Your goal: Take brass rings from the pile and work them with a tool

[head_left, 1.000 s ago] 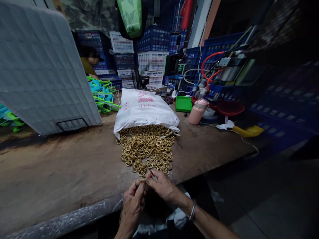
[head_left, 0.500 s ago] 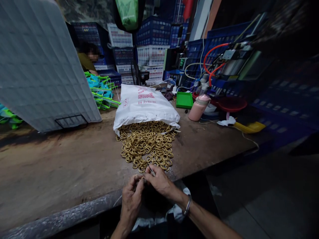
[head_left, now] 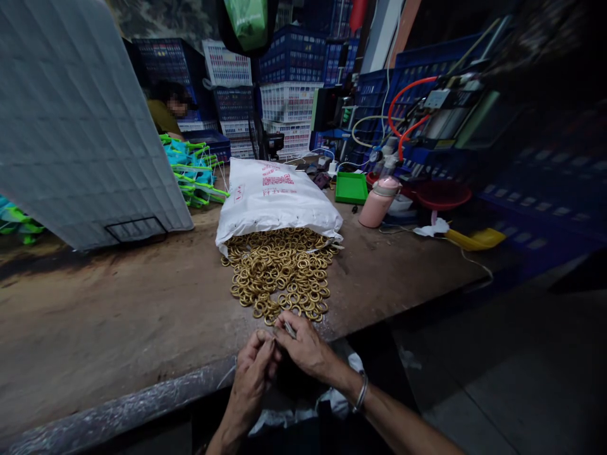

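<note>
A white woven sack (head_left: 279, 196) with red print lies on the table, its mouth toward me, and a heap of brass-coloured rings (head_left: 279, 272) spills out of it. Just in front of the heap, at the table's edge, my two hands meet. My left hand (head_left: 253, 370) is closed in a pinch; whatever lies between its fingertips is too small to make out. My right hand (head_left: 303, 344) is curled round a small metal tool (head_left: 289, 329), only part of which shows, with its fingertips beside the left thumb.
A grey-white panel (head_left: 95, 126) stands at left, with green and turquoise items (head_left: 194, 170) behind it. Right of the sack are a green tray (head_left: 351, 188), a pink bottle (head_left: 378, 202) and a machine with red hoses (head_left: 441, 114). A person (head_left: 165, 107) sits beyond the table.
My left hand has shifted slightly, its fingers now more tightly bunched near the right fingertips. The metal tool in my right hand has tilted a little. The rings look unchanged.
</note>
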### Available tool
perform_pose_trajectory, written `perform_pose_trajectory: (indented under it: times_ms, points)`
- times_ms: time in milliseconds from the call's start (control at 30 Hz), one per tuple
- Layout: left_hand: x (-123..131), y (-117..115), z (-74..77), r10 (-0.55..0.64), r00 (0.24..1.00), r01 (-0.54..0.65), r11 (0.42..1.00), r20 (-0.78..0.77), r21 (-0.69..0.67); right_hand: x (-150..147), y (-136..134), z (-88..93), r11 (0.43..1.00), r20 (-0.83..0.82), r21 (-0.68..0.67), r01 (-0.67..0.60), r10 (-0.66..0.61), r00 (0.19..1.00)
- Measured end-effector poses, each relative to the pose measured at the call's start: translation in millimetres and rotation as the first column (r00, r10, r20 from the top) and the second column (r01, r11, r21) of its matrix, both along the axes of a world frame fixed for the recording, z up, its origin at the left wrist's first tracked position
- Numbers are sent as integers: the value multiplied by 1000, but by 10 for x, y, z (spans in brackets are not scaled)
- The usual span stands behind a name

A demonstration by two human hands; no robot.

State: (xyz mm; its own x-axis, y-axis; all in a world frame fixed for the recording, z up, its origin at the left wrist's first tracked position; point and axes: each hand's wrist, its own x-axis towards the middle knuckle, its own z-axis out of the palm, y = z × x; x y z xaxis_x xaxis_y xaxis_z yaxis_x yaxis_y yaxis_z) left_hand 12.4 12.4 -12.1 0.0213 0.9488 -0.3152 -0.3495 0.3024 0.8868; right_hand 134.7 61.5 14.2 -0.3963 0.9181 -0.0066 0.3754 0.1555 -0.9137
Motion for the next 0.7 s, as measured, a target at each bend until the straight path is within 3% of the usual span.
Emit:
perform_pose_trajectory:
  times_ms: [167, 333, 467, 700]
  points:
    - [3, -9, 65, 21, 999, -20, 1000, 35, -17, 38, 14, -78, 995, 110, 99, 28, -39, 993]
    - [-2, 4, 15, 33, 994, -35, 999, 105, 22, 93, -56, -166, 954, 330, 254, -162, 72, 941]
    - [-19, 10, -21, 32, 995, -36, 999, 97, 37, 91, -94, -199, 937, 431, 261, -233, 103, 896]
    - [-2, 16, 49, 64, 997, -64, 998, 45, 10, 78, -99, -161, 934, 444, 288, -213, 67, 893]
